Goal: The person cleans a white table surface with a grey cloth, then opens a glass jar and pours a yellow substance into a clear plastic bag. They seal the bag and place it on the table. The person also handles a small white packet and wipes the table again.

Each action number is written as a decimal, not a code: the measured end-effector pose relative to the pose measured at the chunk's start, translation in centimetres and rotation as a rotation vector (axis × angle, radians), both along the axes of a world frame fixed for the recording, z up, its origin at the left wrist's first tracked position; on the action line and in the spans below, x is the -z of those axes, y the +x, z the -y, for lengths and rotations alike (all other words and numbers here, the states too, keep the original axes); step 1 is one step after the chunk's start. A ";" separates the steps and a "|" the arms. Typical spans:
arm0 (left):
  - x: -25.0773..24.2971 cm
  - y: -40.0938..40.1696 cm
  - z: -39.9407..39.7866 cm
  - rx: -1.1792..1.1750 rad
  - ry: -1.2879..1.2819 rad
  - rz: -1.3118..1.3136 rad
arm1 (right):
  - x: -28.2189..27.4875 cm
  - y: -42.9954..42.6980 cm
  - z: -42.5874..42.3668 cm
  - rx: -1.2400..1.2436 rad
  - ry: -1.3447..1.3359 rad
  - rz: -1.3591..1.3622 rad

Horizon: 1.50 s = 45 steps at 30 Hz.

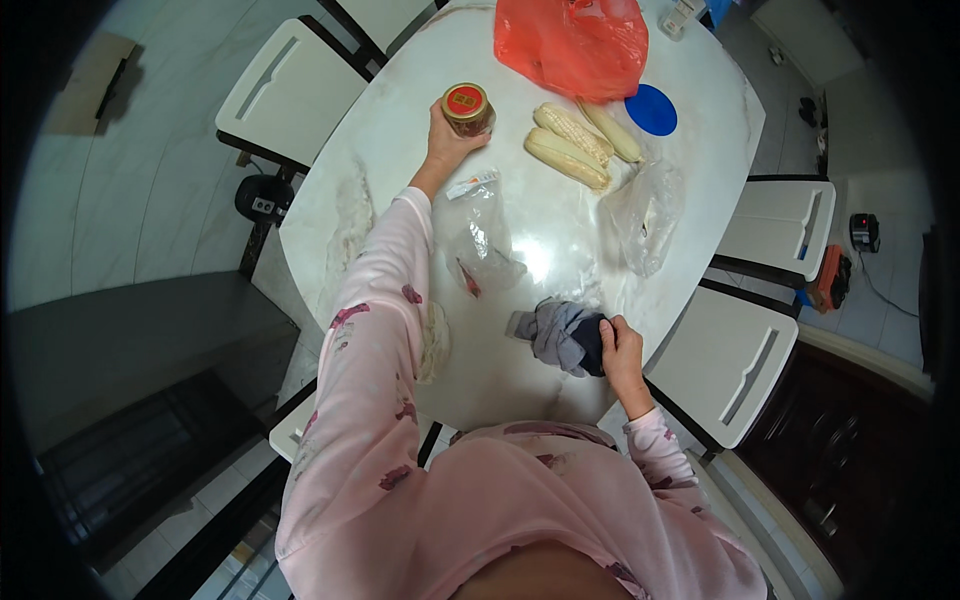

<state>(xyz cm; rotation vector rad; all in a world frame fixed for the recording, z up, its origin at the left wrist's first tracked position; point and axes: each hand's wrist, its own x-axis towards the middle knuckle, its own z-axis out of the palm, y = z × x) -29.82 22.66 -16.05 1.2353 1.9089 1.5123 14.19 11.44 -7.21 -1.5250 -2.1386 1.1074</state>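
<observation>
My left hand (450, 146) is wrapped around a glass jar (469, 124) with dark contents and a red and gold lid (464, 100). It is over the far left part of the marble-patterned table (480, 367). Close to the table's right edge, my right hand (623, 358) grips the dark end of a crumpled grey and navy cloth (561, 336), which lies on the tabletop. Between the two hands is a clear plastic bag (484, 232) with a small red item or print at its lower end.
Three corn cobs (566, 154) lie beside a blue disc (651, 109) and another clear bag (646, 217). A red plastic bag (574, 49) and a clear bottle (679, 19) stand at the far end. White chairs (300, 90) flank the table; pale crumpled material (433, 345) lies beside my left sleeve.
</observation>
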 end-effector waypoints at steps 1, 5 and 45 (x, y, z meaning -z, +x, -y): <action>-0.5 0.5 -0.4 0.012 0.001 0.006 | 0.4 0.4 -0.2 0.011 -0.112 -0.009; -0.6 -0.3 -0.8 -0.154 -0.061 0.026 | 1.7 1.2 -0.8 0.354 -0.835 -0.615; -10.9 17.0 19.8 0.670 0.181 1.418 | 5.2 -2.1 2.6 0.357 -1.703 -1.283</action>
